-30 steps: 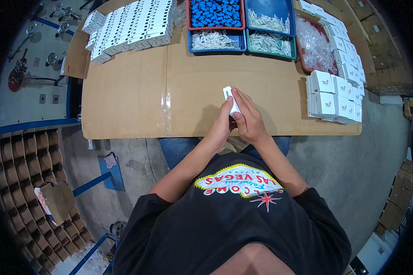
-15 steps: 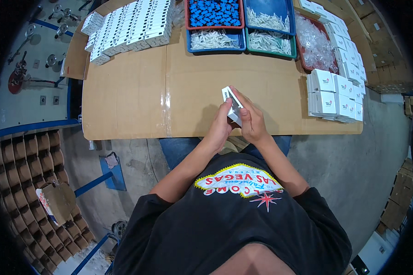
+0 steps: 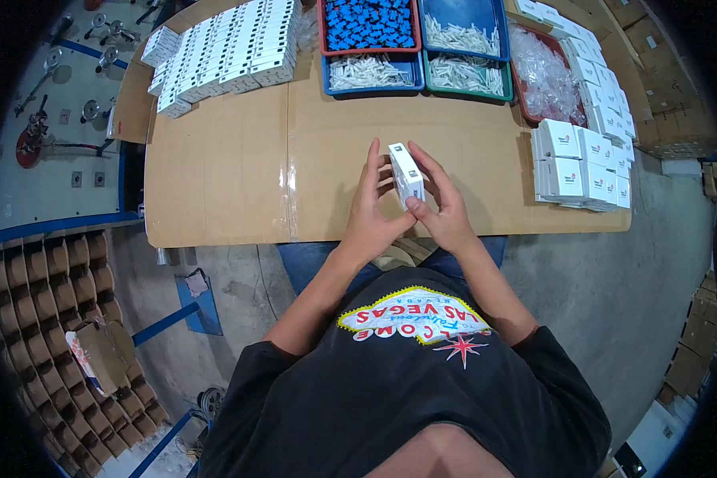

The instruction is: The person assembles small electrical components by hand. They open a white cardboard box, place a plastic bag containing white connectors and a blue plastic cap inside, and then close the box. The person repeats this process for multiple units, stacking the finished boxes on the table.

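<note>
A small white box is held upright between my hands, above the near middle of the cardboard-covered table, a narrow printed side turned up. My right hand grips it, thumb on the near lower end and fingers along the right side. On the other side, my left hand steadies it with fingertips at its left face, the index finger stretched upward and the thumb low beside the box. The box partly hides the fingertips behind it.
White boxes stand in rows at back left and in stacks at right. At the back are trays of blue pieces and white slim pieces, plus a red-brown tray of clear plastic bags. A cardboard sheet covers the table.
The box has turned from a tilted pose, with its dark opening or window showing, to upright with a narrow printed side up. My left fingers have loosened and straightened.
</note>
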A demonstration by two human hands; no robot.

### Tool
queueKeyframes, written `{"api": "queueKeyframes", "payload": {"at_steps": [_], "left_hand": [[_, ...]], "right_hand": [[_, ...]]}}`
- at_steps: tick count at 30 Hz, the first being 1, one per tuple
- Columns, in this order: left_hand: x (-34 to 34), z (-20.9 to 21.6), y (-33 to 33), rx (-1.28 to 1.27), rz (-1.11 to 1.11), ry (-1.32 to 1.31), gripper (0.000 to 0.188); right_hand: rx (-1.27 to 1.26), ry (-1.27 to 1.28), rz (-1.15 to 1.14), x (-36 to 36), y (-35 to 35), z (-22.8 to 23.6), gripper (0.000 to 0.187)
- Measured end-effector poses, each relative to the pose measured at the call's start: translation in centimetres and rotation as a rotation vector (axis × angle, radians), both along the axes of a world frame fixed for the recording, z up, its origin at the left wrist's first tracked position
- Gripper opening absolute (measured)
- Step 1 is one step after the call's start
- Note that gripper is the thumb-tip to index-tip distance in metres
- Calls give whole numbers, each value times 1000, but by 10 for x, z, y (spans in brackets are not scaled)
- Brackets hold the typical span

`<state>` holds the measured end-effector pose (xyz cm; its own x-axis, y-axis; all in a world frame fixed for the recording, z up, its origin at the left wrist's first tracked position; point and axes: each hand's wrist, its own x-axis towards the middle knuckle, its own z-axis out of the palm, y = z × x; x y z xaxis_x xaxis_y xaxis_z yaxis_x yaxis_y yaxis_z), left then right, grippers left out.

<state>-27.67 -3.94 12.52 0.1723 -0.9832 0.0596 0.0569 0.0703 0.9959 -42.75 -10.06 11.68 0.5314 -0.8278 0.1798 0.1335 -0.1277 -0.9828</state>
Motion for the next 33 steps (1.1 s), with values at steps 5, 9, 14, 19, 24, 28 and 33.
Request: {"api": "queueKeyframes", "payload": {"at_steps": [5, 9, 14, 19, 24, 28, 33], "left_hand": [[10, -13, -1, -93, -72, -45, 113], [14, -7, 0, -133, -60, -45, 106], [24, -5, 1, -187, -92, -396, 100], [14, 2, 5, -202, -40, -542, 97], [9, -23, 14, 353, -105, 535, 69], [0, 5, 6, 548, -152, 792, 65], [-12, 9, 2, 412, 39, 757, 49]], "right_hand": [[146, -7, 138, -9, -3, 6, 70], [61, 41, 132, -10, 1, 8, 67], [175, 3, 85, -13, -9, 9, 58], [302, 89, 55, -12, -14, 20, 51], [-196, 191, -52, -7, -9, 25, 59], [-441, 234, -8, -7, -7, 24, 62], [-583, 256, -38, -7, -3, 5, 57]]}}
